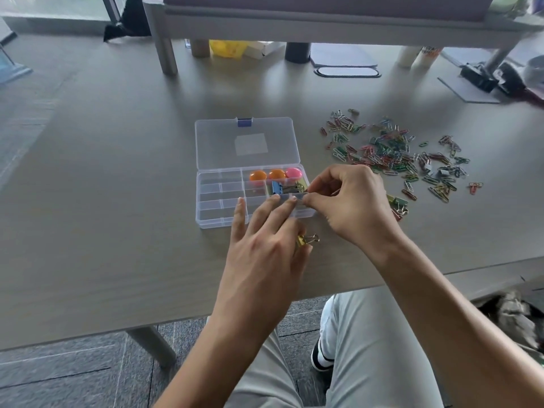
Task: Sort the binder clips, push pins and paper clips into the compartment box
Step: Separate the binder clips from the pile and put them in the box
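Soft daylight over a grey tabletop [117, 201], seen through a wide-angle head camera.

Light is even and fairly bright, coming from the far side, where pale window glare washes the far left corner. Broad, soft-edged shadows of a raised shelf [323, 22] fall toward the near edge. The clear compartment box [219, 198] shows faint sheen. Straight edges bow outward near the frame borders. The middle is fairly sharp; far objects and the near right corner look smeared and blurry.
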The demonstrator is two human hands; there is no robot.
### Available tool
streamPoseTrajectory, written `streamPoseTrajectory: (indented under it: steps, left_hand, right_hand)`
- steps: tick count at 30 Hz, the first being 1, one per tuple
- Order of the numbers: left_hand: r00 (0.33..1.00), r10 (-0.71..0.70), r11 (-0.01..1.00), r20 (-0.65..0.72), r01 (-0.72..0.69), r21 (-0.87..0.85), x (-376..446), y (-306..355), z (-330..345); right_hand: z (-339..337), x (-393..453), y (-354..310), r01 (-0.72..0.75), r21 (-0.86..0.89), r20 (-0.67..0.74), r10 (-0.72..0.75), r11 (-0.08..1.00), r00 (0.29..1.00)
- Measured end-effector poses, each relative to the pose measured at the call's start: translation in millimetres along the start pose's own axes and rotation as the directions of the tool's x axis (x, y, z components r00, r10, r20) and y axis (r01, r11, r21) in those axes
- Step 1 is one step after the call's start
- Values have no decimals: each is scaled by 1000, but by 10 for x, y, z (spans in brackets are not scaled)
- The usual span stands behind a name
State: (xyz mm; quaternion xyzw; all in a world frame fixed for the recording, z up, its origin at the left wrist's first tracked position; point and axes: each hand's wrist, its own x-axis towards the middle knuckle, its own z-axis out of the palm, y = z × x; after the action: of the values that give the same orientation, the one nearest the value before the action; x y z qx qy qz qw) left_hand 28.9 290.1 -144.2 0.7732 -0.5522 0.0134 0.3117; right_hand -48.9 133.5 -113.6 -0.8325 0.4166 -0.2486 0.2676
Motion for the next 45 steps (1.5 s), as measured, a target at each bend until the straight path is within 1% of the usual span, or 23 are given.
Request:
streamPoseTrajectory:
  steps: [6,9,12,16,20,27,29,31,34,36,41,45]
  left_hand:
    - [1000,-3,1000,3,3,11,6,2,-1]
    - [1000,-3,1000,4,3,10,11,1,-2]
    - [1000,-7,1000,13,7,14,10,0,-8]
    - [1000,-13,1000,14,13,23,4,6,-6]
    - [1000,-12,1000,10,12,18,5,7,-5]
    - [1000,-7,1000,-3,7,12,1,3,6]
    - [1000,-3,1000,-5,3,5,-2,3,6]
    - [1000,-3,1000,-14,3,-7,-3,5,8]
    - [998,-18,997,-61,13,-76,-4,17,1]
    - [995,-31,995,-99,21,-100,19,27,-9]
    - [982,-70,996,-174,61,-60,227,85,-9]
    - [975,-118,993,-186,118,-12,406,110,55]
  right_hand:
    - [-40,145,-5,-116,5,122,115,993,986]
    - [-61,205,-12,-138,33,186,129,990,974]
    - [-69,218,-23,-141,43,212,129,989,969]
    - [-60,204,-75,-85,-87,172,99,993,980]
    - [-55,156,-93,-59,-147,138,80,987,987]
    - [-20,105,-70,-42,-177,96,60,983,994]
    - [-23,88,-61,-30,-159,89,44,987,995]
    - [-79,37,-20,-8,-91,45,12,996,999]
    - [-243,-119,116,23,6,-63,-22,1000,998]
    - [-378,-268,235,31,23,-117,-28,999,993]
    - [-590,-641,559,-25,-61,-132,16,998,991]
    - [-636,-833,721,-38,-122,-100,26,992,995]
